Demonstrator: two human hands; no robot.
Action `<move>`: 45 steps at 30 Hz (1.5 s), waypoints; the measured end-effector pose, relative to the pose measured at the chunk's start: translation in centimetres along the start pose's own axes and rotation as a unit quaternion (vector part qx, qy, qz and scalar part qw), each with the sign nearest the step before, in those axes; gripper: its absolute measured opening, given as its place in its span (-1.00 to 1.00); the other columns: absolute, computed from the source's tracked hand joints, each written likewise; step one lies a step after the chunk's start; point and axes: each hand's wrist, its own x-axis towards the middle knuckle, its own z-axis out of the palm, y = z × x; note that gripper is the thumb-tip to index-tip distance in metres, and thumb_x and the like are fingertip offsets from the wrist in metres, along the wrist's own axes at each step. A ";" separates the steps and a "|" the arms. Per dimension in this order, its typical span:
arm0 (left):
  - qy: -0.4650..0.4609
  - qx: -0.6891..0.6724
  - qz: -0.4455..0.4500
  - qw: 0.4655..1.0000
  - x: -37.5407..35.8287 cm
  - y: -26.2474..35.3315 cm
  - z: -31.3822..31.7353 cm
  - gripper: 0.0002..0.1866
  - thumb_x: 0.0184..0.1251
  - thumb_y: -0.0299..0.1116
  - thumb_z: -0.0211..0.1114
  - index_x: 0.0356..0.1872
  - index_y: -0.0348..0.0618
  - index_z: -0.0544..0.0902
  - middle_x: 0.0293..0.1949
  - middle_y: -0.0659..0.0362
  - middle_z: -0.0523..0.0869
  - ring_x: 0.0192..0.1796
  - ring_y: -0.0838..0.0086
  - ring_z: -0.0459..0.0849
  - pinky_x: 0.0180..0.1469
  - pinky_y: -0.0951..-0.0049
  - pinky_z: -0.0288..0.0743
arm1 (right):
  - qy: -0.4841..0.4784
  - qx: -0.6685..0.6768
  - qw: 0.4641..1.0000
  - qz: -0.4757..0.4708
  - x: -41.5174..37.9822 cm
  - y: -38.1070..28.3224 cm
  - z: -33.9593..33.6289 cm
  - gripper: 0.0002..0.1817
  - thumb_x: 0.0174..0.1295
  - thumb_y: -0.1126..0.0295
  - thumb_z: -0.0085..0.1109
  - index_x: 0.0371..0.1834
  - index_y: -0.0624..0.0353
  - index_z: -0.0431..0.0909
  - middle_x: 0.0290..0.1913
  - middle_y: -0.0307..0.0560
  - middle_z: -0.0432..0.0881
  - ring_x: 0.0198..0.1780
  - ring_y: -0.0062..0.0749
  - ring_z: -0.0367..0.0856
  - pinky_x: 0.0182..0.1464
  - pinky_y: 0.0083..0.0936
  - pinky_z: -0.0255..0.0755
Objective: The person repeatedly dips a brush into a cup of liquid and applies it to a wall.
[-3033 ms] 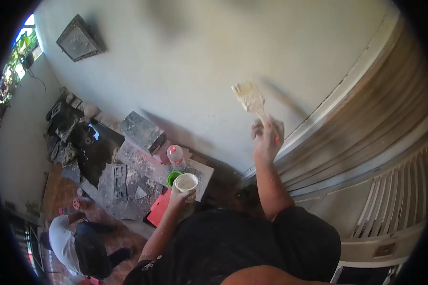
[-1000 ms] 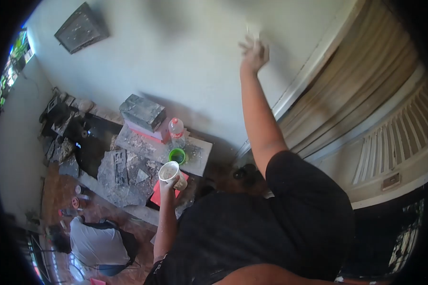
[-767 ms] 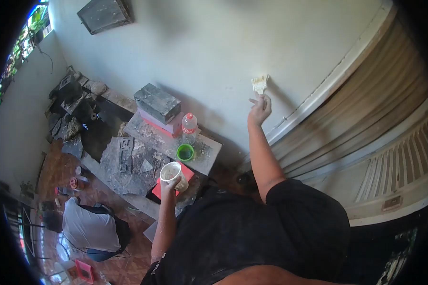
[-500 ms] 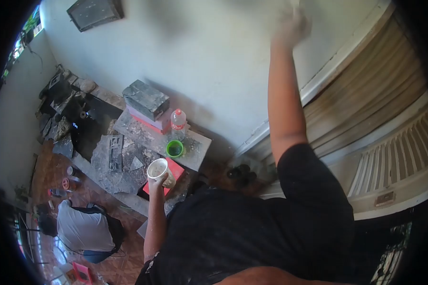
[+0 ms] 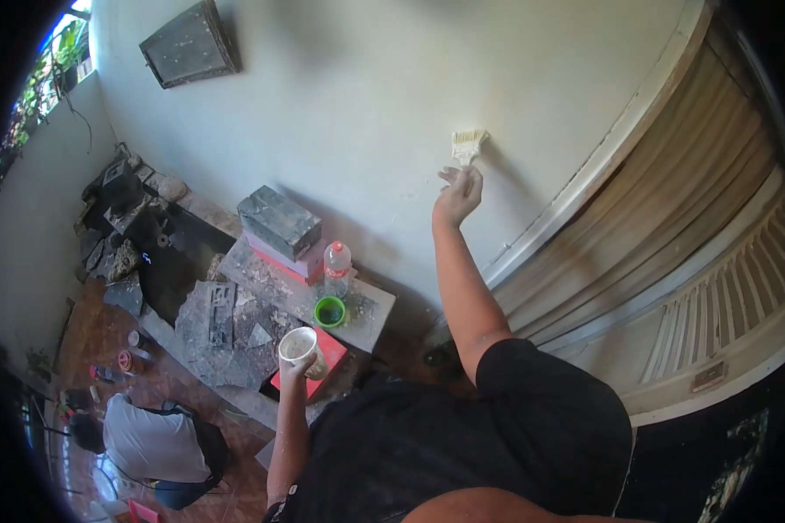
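My right hand (image 5: 458,193) is raised against the pale wall (image 5: 349,105) and grips a wide paintbrush (image 5: 467,145), whose bristles press on the wall just left of the white door frame (image 5: 584,179). My left hand (image 5: 295,368) holds a white cup (image 5: 298,346) of pale paste low in front of me, above a red box (image 5: 323,362). Both arms are bare and spattered.
A dusty low table (image 5: 323,301) carries a green cup (image 5: 330,311), a plastic bottle (image 5: 337,266) and a grey block (image 5: 277,222). Rubble and slabs (image 5: 205,318) lie to the left. A person in a white shirt (image 5: 144,440) crouches at lower left. A slatted shutter (image 5: 715,288) stands on the right.
My right hand has swept the brush up and down the wall, and has come down from a high reach half a second ago. The left hand kept hold of the cup.
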 end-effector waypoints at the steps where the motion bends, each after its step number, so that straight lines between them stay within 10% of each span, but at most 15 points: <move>1: -0.002 -0.008 -0.001 1.000 0.2 0.6 0.2 -0.31 0.04 -0.46 0.48 0.29 -0.20 0.46 0.11 0.14 0.65 0.18 0.36 0.62 0.26 0.29 0.44 | -0.012 -0.003 1.000 -0.018 0.2 -0.5 0.7 -0.80 0.49 0.30 0.03 -0.04 0.21 0.48 -0.42 -0.16 0.70 -0.43 -0.55 0.68 -0.56 -0.67 0.26; 4: -0.006 0.000 0.008 1.000 1.0 0.8 0.0 -0.32 0.04 -0.46 0.48 0.28 -0.19 0.47 0.10 0.15 0.66 0.18 0.37 0.62 0.27 0.29 0.43 | -0.082 0.033 0.995 -0.042 6.1 -9.0 6.3 -0.81 0.49 0.35 0.03 -0.27 0.21 0.48 -0.45 -0.13 0.68 -0.49 -0.61 0.58 -0.52 -0.64 0.26; 7: -0.007 -0.009 -0.001 1.000 0.4 1.3 1.2 -0.35 0.08 -0.46 0.48 0.27 -0.19 0.48 0.10 0.15 0.66 0.18 0.36 0.61 0.27 0.27 0.43 | -0.121 0.144 0.979 -0.082 13.8 -16.1 13.6 -0.77 0.44 0.24 0.09 -0.09 0.19 0.45 -0.33 -0.06 0.71 -0.47 -0.39 0.69 -0.59 -0.64 0.24; 11: -0.023 0.001 0.001 1.000 0.6 1.2 1.8 -0.38 0.11 -0.46 0.47 0.25 -0.20 0.49 0.09 0.13 0.66 0.17 0.35 0.61 0.26 0.27 0.44 | -0.118 0.070 0.979 -0.151 21.4 -14.3 17.6 -0.80 0.43 0.36 0.03 -0.14 0.32 0.49 -0.33 0.03 0.69 -0.55 -0.36 0.64 -0.62 -0.54 0.31; 16: -0.070 0.055 0.031 0.996 3.5 -1.8 -1.2 -0.38 0.09 -0.53 0.43 0.26 -0.21 0.49 0.11 0.14 0.66 0.18 0.34 0.62 0.26 0.28 0.47 | -0.129 0.146 0.974 -0.116 13.8 -4.6 11.4 -0.80 0.52 0.25 0.03 -0.21 0.11 0.53 -0.44 -0.41 0.38 -0.46 -0.71 0.31 -0.47 -0.66 0.24; 18: -0.098 0.049 0.146 0.983 3.9 -4.0 -3.0 -0.36 0.04 -0.51 0.47 0.24 -0.20 0.50 0.08 0.15 0.67 0.17 0.35 0.64 0.24 0.29 0.48 | -0.083 0.099 0.989 -0.064 8.2 -1.8 9.1 -0.85 0.54 0.45 -0.08 -0.17 0.25 0.48 -0.39 -0.33 0.48 -0.41 -0.63 0.51 -0.41 -0.59 0.43; 27: 0.015 0.046 0.072 0.996 -1.1 -1.6 -0.7 -0.31 -0.03 -0.43 0.60 0.19 -0.21 0.48 0.06 0.11 0.67 0.13 0.36 0.66 0.21 0.27 0.51 | -0.285 -0.106 0.943 -0.137 6.1 -8.8 14.8 -0.61 0.44 0.37 0.07 0.28 0.25 0.46 -0.47 -0.02 0.67 -0.44 -0.33 0.71 -0.34 -0.40 0.58; 29: 0.007 0.058 0.076 0.995 -1.2 -2.3 -0.5 -0.26 -0.07 -0.42 0.64 0.20 -0.21 0.46 0.07 0.10 0.66 0.13 0.35 0.66 0.21 0.27 0.52 | -0.297 -0.354 0.757 -0.462 8.7 -13.9 18.8 -0.50 0.40 0.29 0.12 0.39 0.15 0.41 -0.40 0.06 0.72 -0.42 -0.13 0.74 -0.34 -0.25 0.62; 34: 0.020 0.050 0.075 0.996 -1.5 -5.3 -2.0 -0.19 -0.15 -0.40 0.70 0.19 -0.22 0.45 0.08 0.09 0.66 0.12 0.34 0.67 0.18 0.25 0.54 | -0.235 -0.543 0.515 -0.621 18.8 -16.2 29.9 -0.37 0.32 0.38 -0.02 0.52 0.10 0.26 -0.18 0.04 0.71 -0.38 -0.15 0.75 -0.39 -0.23 0.65; 40: -0.042 0.040 0.056 0.997 -2.9 -6.3 -1.4 -0.17 -0.15 -0.38 0.71 0.20 -0.23 0.42 0.07 0.09 0.66 0.14 0.37 0.66 0.20 0.30 0.54 | -0.353 -0.656 0.430 -0.510 18.5 -10.5 32.2 -0.73 0.31 0.43 0.01 -0.22 0.20 0.77 -0.13 0.03 0.78 -0.16 -0.14 0.80 -0.31 -0.22 0.66; 45: -0.012 0.108 0.063 0.992 -5.1 -4.8 0.0 -0.12 -0.16 -0.29 0.71 0.23 -0.23 0.39 0.11 0.08 0.63 0.19 0.37 0.62 0.26 0.28 0.50 | -0.555 -0.585 0.283 -0.520 10.3 -6.6 27.3 -0.74 0.29 0.39 0.03 -0.28 0.13 0.77 -0.20 -0.01 0.80 -0.15 -0.20 0.78 -0.28 -0.22 0.63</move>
